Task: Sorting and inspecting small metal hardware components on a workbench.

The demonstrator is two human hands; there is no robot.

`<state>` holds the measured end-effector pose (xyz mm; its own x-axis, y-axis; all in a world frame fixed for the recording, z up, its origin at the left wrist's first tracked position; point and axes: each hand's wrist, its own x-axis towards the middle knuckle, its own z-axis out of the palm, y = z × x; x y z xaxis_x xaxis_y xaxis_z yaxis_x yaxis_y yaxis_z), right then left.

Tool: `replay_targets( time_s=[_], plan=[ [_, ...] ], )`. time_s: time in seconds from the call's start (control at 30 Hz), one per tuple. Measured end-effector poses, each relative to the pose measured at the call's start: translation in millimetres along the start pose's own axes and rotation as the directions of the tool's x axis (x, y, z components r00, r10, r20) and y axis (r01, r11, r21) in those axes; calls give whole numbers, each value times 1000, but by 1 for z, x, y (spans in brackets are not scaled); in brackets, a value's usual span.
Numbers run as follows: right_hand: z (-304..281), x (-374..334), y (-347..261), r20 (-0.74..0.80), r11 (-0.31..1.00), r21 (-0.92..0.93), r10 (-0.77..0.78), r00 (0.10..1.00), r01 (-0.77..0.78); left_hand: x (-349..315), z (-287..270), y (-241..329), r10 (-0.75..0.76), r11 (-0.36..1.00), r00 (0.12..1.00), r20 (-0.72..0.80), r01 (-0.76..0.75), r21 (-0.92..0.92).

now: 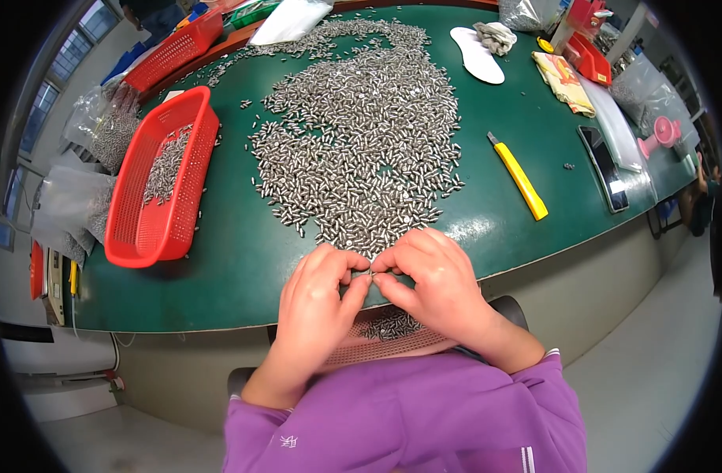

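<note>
Fingers (353,258) on both hands are bunched up tip to tip right at the near edge of a green tabletop (187,299), thumb and index pinched in on each side. Looks like the left hand (318,290) and the right hand (434,272) are sharing one tiny metal bit (371,272), but it's so small and so covered up that I can't make out much more than a sliver of it.

Just past the fingertips is a huge pile of little silver pellets (369,134), spreading away from the hands toward the far side, with a few strays around its edges. Right below the fingers, over the lap, sits a pale pink basket (377,347) full of holes, with more of the same silver stuff in it.

Off to the left of the fingers and a bit farther out there's a long red basket (115,232) with a heap of pellets in it, and beyond that some clear bags (69,197) of them. Out to the right of the fingers: a yellow knife (522,181) with its blade tip poking out, then a phone (604,168) near the edge. Way farther out on that side, a white insole (479,59) lies flat next to a crumpled gray cloth (496,38).
</note>
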<state>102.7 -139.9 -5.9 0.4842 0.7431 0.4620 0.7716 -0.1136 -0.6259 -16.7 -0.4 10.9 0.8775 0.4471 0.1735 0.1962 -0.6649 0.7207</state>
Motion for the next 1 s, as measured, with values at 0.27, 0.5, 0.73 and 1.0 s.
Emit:
replay_targets(
  time_s=[0.27,0.5,0.73,1.0],
  plan=[
    [1,-3,2,-9,1000,8,-8,1000,8,2,-1,-4,18,1000,999,32,-17,-23],
    [0,-4,0,-4,1000,-6,24,1000,-24,3,-4,-3,-51,997,995,89,56,-49],
    [-1,-6,1,-7,1000,18,4,1000,-3,1,-5,-3,-56,993,994,90,65,-100],
    [-1,-6,4,-13,999,32,-14,1000,14,-2,-2,-3,-16,997,999,51,20,-68]
  ],
)
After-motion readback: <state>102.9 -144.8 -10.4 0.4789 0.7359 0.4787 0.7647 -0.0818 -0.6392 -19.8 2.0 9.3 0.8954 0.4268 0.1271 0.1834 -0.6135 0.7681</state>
